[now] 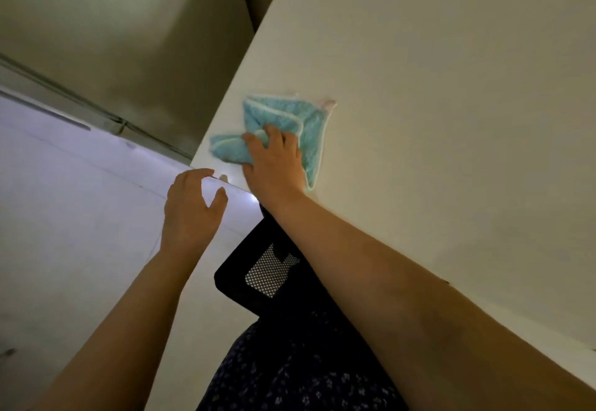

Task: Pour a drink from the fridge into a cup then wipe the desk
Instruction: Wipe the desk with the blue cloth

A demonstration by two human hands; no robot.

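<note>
A crumpled light-blue cloth (290, 121) with pale edging lies on the white desk (435, 104), near the desk's front left corner. My right hand (274, 162) presses down on the cloth, fingers curled into its folds. My left hand (192, 210) hovers just off the desk's corner edge, fingers spread and holding nothing. No cup, drink or fridge shows in the head view.
A black mesh chair (271, 268) stands below the desk edge under my right forearm. The pale floor (64, 217) spreads to the left. A grey wall or panel (129, 39) rises behind the desk's left side.
</note>
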